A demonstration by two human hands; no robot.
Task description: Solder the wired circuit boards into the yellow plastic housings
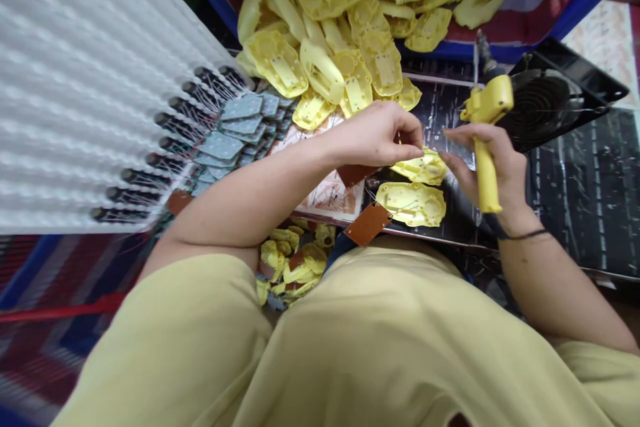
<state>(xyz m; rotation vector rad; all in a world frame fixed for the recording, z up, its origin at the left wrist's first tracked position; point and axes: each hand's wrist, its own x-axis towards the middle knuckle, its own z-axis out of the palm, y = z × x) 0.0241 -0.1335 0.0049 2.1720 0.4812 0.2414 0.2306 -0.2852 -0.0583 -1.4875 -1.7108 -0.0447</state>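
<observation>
Fingertips of your left hand (387, 133) meet over the rear yellow shell half (431, 172), which lies on the black-topped bench (457, 217); whether this grip is clenched on a thin wire or on nothing, you cannot tell from here. Your right hand (505, 163) has its grip closed around the handle of a yellow pistol-shaped tool (487, 177), thumb and forefinger reaching toward the same shell, with only a narrow gap between your two hands.

Just in front of that shell, nearer your body, sits the front yellow shell half (413, 203), close to the bench's near edge. A brown circuit board (369, 223) beside it juts past that edge toward your shirt (380, 333), and another brown board (353, 175) sits below your left wrist.

Dark bench surface shows between the shells and your right wrist, giving you some room there. Beyond the tool, a black fan (543, 103) stands close by and limits you on the far right. To your left, grey-green circuit boards (243, 120) are stacked beside your forearm; ahead, heaped yellow shells (323, 70) spill over the edge of the blue-rimmed crate (583, 0) onto the bench.
</observation>
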